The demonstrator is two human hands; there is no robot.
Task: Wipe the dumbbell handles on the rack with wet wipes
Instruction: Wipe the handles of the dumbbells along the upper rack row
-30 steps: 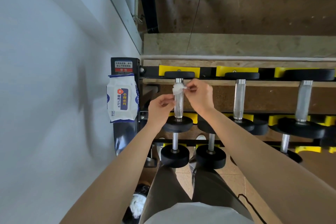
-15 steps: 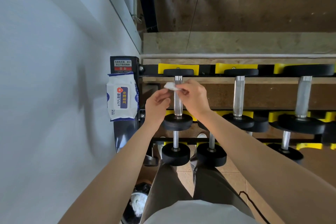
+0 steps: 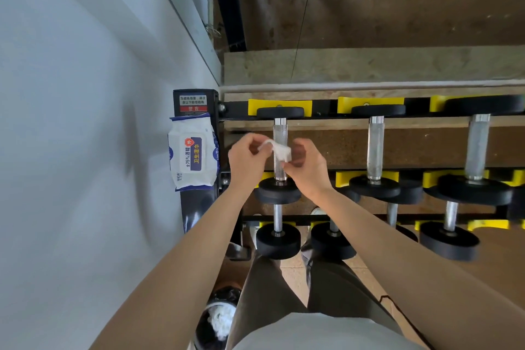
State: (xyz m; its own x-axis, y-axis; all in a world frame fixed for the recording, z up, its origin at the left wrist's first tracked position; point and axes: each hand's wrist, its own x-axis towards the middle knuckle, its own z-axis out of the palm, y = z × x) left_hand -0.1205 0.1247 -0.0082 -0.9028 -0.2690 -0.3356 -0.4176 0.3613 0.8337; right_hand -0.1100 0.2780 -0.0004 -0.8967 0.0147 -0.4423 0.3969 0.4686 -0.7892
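White and crumpled, a wet wipe (image 3: 279, 150) lies stretched across the middle of a knurled steel dumbbell handle (image 3: 279, 129), seen from above by a camera worn on the person's head. This handle belongs to the leftmost dumbbell on the top tier of a black rack (image 3: 235, 108), whose yellow cradles (image 3: 279, 103) hold each weight's black end discs. The left hand (image 3: 245, 160) is just left of the handle, its fingers (image 3: 255, 148) curled and pinching the wipe's left end. The right hand (image 3: 308, 167) is just right of the handle, slightly blurred, its fingers (image 3: 297, 150) pinching the wipe's right end, so the wipe is held between both hands and touches the handle. Both bare forearms reach in from the bottom of the view. To the right on the same tier sit a second dumbbell (image 3: 375, 148) and a larger third dumbbell (image 3: 478, 148), well apart from the hands. Below them, a lower tier holds more black dumbbells (image 3: 278, 240). A soft pack of wet wipes (image 3: 193, 152), white and blue with printed lettering, rests on the rack's left end post, near the left hand. A pale wall (image 3: 71, 122) fills the left side. Near the person's legs, a bin (image 3: 220, 318) lined in black holds crumpled white material. Behind the rack, a mirror (image 3: 397, 8) reflects brown flooring and a pair of light shoes.
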